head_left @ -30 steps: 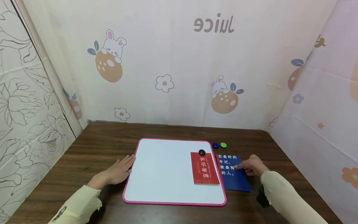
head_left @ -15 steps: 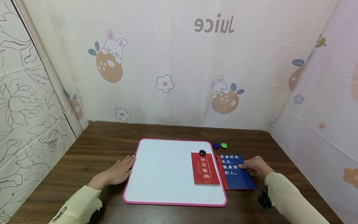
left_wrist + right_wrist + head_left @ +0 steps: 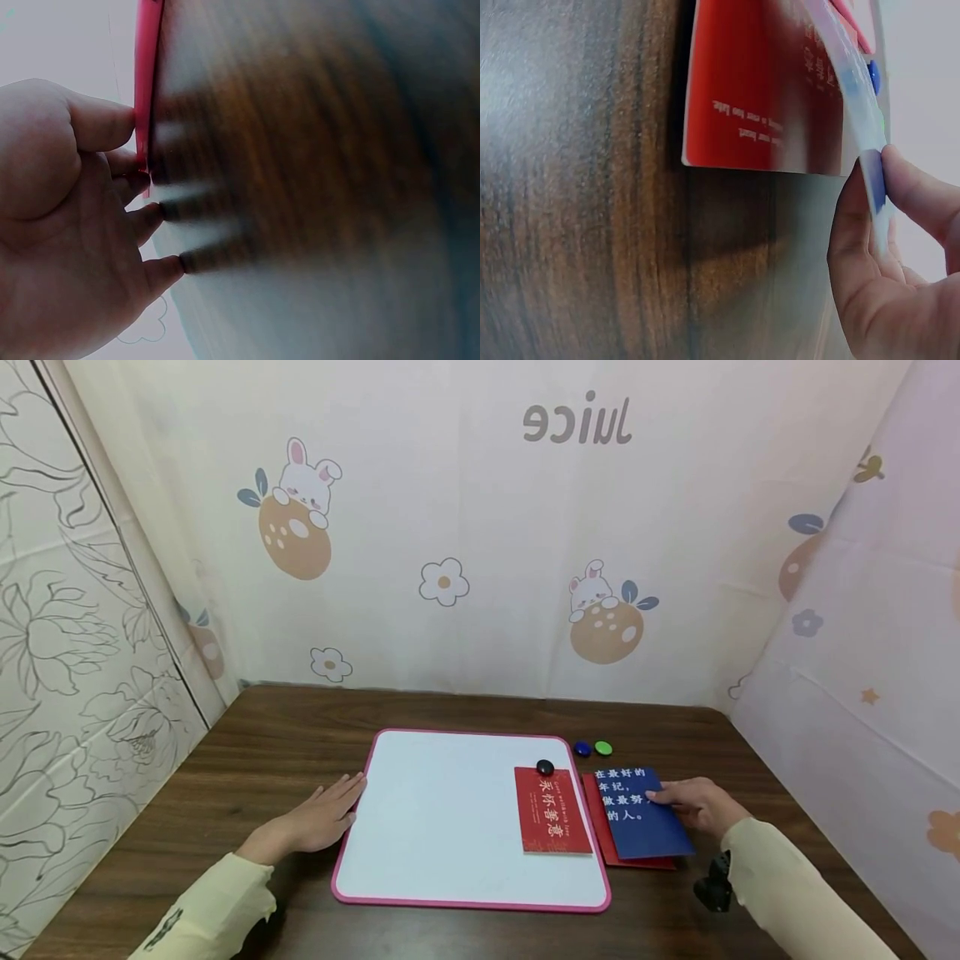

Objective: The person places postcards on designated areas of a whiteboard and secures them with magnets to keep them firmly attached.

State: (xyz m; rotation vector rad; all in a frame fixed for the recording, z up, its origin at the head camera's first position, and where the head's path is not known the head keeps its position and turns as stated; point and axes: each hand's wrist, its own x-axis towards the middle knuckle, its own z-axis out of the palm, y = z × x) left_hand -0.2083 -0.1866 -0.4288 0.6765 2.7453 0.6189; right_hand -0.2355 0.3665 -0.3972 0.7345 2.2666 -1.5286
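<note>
My right hand [image 3: 705, 806] pinches the right edge of a blue card [image 3: 648, 827] with white Chinese characters, thumb on top and fingers underneath. In the right wrist view the blue card [image 3: 874, 180] is raised and bent, seen nearly edge-on. Beneath it a red card [image 3: 739, 112] lies on the table. My left hand [image 3: 318, 818] rests flat with its fingertips at the left edge of a pink-framed whiteboard [image 3: 435, 818]; the left wrist view has the thumb against the pink frame [image 3: 146, 75]. Another red card [image 3: 553, 814] lies on the board, a black round magnet [image 3: 545, 767] on its top edge.
Behind the cards, a blue round magnet [image 3: 582, 749] and a green one [image 3: 603, 748] lie on the brown wooden table [image 3: 292, 727]. Printed curtains [image 3: 480, 527] enclose the table at the back and sides.
My right hand has gripped the blue card and lifted it, shifting right, which bares more of the red card underneath. The left hand stays at the whiteboard's edge.
</note>
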